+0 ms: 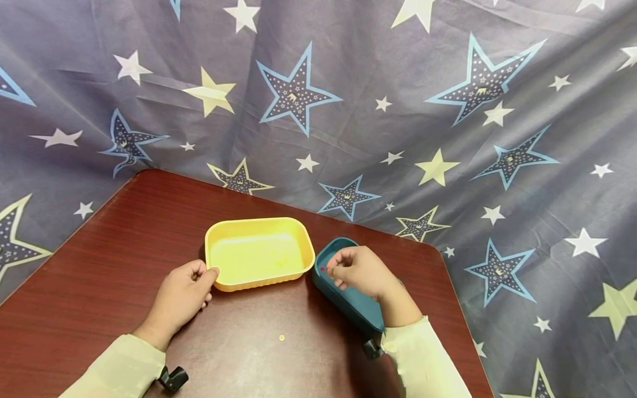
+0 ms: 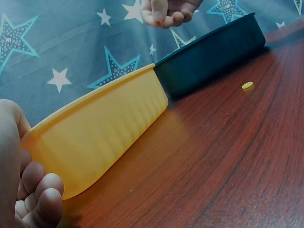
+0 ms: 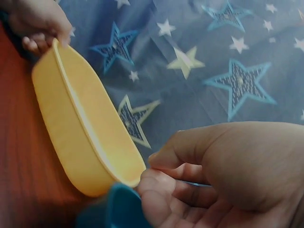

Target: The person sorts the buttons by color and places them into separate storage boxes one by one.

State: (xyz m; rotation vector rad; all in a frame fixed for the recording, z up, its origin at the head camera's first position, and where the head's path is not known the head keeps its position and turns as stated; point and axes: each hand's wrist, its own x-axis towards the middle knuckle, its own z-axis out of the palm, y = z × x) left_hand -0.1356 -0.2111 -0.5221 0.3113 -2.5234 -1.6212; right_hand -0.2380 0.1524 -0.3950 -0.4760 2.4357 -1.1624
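Observation:
A yellow plastic tray (image 1: 259,283) stands on the table, with faint small yellow shapes on its floor. My left hand (image 1: 181,296) pinches its near left corner, thumb on the rim and fingers outside. Against the tray's right end stands a dark teal tray (image 1: 343,301). Over this one hovers my right hand (image 1: 363,271), its fingers curled and the thumb against the index fingertip. I see nothing between those fingertips. A tiny red piece (image 1: 322,269) shows in the teal tray beside them. The hand and forearm hide part of that tray.
A small round yellow piece (image 1: 281,338), like a button, lies on the reddish-brown wooden table (image 1: 239,342) in front of the trays. Behind the table hangs a grey cloth (image 1: 358,127) printed with stars. Each wrist carries a small black device (image 1: 173,379).

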